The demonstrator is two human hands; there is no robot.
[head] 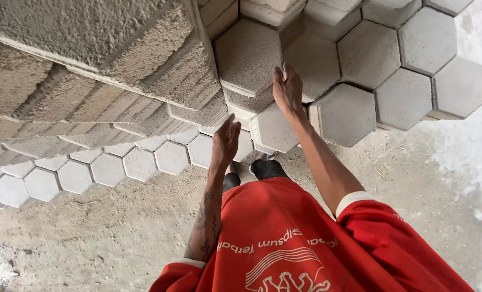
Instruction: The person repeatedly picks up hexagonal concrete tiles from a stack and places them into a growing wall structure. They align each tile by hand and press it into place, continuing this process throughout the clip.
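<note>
Low in the frame is the red shirt [284, 243]. Mid-frame, the left hand [226, 141] hangs open, holding nothing. Higher, the right hand [287, 89] lies flat on a grey six-sided paving block [246, 54]. It looks heavy, hard and rough; grip its edges.

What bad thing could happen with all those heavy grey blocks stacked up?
The right hand rests on a hexagonal paver at the stack's edge; if it slips, it might land on the feet right below. The fingers lie near gaps between blocks and could get pinched.
</note>
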